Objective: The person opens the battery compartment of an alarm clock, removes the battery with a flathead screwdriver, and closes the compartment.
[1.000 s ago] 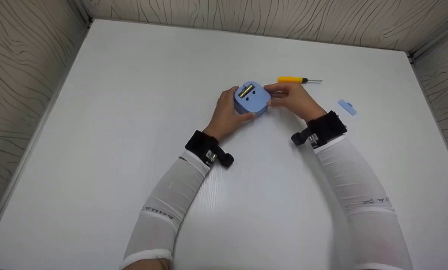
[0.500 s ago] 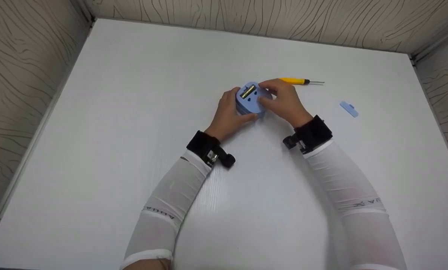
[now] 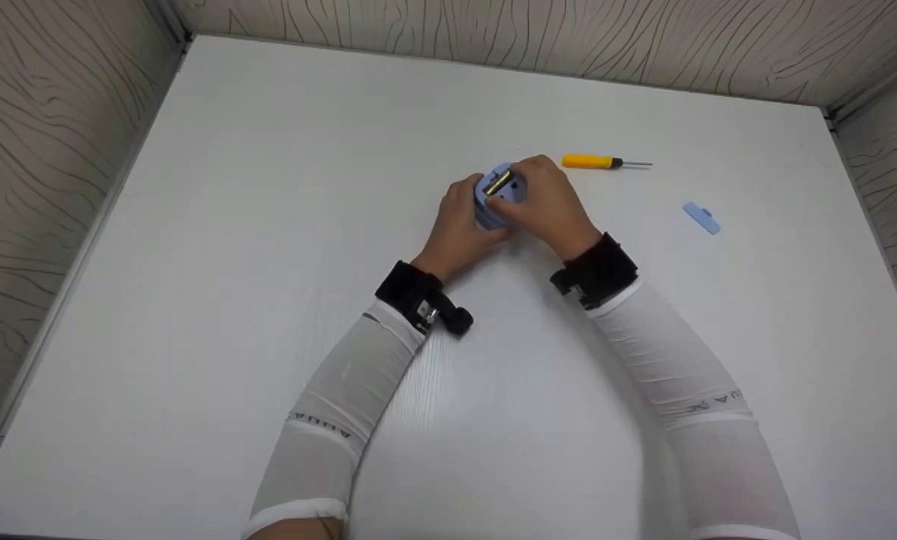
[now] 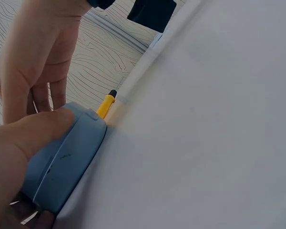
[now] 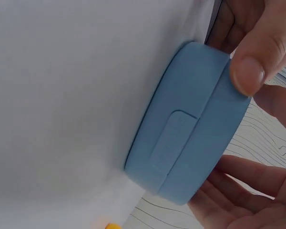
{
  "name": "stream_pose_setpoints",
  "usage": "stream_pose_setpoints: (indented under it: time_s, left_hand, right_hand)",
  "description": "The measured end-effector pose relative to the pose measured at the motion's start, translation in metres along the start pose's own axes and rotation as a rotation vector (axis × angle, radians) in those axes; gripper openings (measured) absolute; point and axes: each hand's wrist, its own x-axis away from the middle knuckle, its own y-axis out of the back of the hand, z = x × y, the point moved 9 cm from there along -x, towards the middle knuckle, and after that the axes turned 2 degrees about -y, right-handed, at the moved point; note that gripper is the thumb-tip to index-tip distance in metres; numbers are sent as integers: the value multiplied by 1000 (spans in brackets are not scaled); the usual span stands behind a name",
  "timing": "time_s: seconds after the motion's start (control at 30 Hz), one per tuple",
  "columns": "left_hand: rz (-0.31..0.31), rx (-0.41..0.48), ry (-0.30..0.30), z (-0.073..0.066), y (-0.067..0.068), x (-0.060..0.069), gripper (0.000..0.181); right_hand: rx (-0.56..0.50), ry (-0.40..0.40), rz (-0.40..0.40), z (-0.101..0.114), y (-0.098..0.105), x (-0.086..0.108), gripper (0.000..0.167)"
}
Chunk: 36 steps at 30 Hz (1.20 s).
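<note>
A light blue rounded-square device (image 3: 493, 215) rests on the white table, its open battery compartment facing up. My left hand (image 3: 456, 236) grips its left and near sides, the thumb along the near edge; in the left wrist view that thumb presses the device's (image 4: 71, 162) side. A gold battery (image 3: 499, 183) lies at the compartment. With thumb and index finger, my right hand (image 3: 553, 206) pinches at the battery's two ends, its palm covering the device's right part. In the right wrist view, the device's (image 5: 186, 124) side shows a raised tab, and the battery is hidden.
A yellow-handled screwdriver (image 3: 592, 161) lies behind the right hand, its shaft pointing right. Farther right lies a small light blue battery cover (image 3: 701, 217) with a tab. Wood-patterned panels (image 3: 493, 37) stand around the white table (image 3: 268, 187).
My right hand has moved left from the device's right edge, across its top, to the battery. The left hand keeps its grip. The screwdriver handle, partly covered before, now shows fully.
</note>
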Motion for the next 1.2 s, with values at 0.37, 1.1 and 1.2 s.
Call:
stream_pose_setpoints:
  time_s: [0.37, 1.1, 1.2]
  left_hand:
    - [-1, 9, 0, 0, 0, 0, 86]
    - [7, -18, 7, -2, 1, 1, 93]
    - [10, -26, 3, -1, 1, 1, 92]
  right_hand:
    - [61, -51, 19, 0, -7, -1, 62]
    - [-55, -16, -41, 5, -1, 1, 53]
    - [-60, 29, -91, 8, 2, 2, 43]
